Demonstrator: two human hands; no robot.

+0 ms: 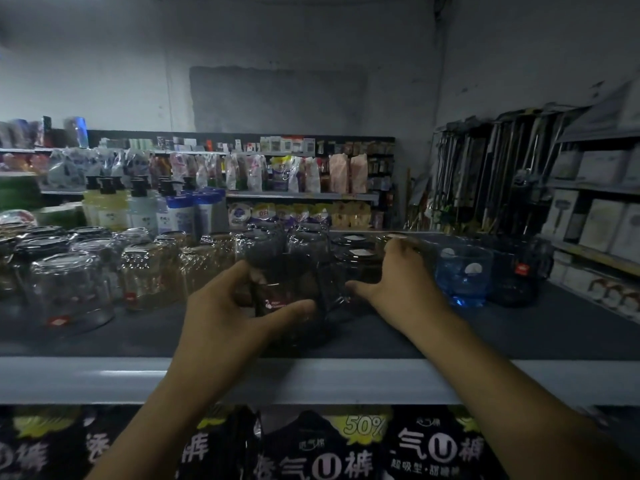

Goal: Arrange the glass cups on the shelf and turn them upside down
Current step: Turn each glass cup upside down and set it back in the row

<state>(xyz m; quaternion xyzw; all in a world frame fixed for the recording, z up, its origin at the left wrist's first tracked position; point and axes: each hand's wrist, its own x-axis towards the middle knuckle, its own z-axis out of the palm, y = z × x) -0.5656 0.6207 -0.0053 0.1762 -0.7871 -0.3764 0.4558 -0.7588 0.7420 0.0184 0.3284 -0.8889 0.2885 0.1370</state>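
**Dark cup being set at the shelf front**

The shelf (519, 341) fills the view from side to side, and its grey front lip runs across below my wrists. On its left half stand the clear glass cups (69, 289), rows of them already resting mouth down. To the right is a blue glass cup (464, 275), with darker ones beside it. In the middle, near the front edge, is the dark glass cup (280, 292) I am working on. The light is too dim to tell which way up it stands.

I judge this to be the placing step for that one cup. Next it has to line up with the upturned rows, and I should check that the rim is down before letting go, without knocking the cups packed close behind it.

Both forearms reach up over the lip. The left hand (221, 313) wraps the dark cup, thumb across its front and fingers curled round the far side. The right hand (398, 282) is spread wide just beside it, thumb stretched toward the cup and fingers (398, 242) extended over the back cups. I cannot tell whether they touch.
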